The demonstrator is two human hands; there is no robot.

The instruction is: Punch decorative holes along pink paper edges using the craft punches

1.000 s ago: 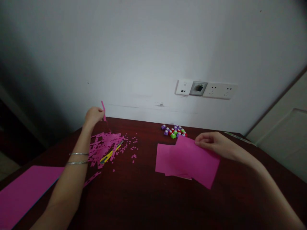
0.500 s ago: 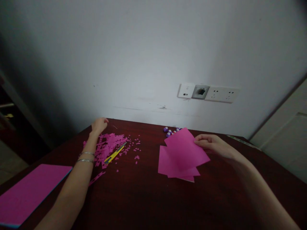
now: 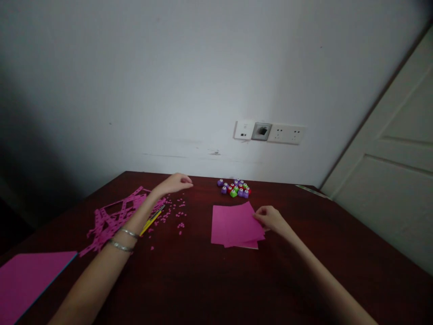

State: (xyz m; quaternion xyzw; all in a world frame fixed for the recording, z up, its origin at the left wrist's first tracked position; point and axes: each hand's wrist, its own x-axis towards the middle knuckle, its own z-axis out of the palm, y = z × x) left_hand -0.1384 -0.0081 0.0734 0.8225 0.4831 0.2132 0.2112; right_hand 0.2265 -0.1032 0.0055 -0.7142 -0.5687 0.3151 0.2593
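My right hand (image 3: pixel 271 218) pinches the right edge of a pink paper sheet (image 3: pixel 238 223), which rests on other pink sheets on the dark red table. My left hand (image 3: pixel 175 183) hovers above the far side of the table with its fingers pinched together; whether anything is between them is too small to tell. Beneath the left wrist and forearm lie cut pink paper strips full of holes (image 3: pixel 110 223) and a yellow utility knife (image 3: pixel 150 222). Tiny punched pink paper bits (image 3: pixel 181 225) are scattered to the right of the knife.
Several small purple, red and green pieces with white tops (image 3: pixel 236 188) cluster behind the sheets. A large pink pad (image 3: pixel 30 280) lies at the front left. The wall with sockets (image 3: pixel 286 134) borders the table's back; a white door (image 3: pixel 392 180) stands at right.
My left hand has moved right, away from the strips at the far left. The sheet in my right hand has come down onto the pile, uncovering more of the small coloured pieces.
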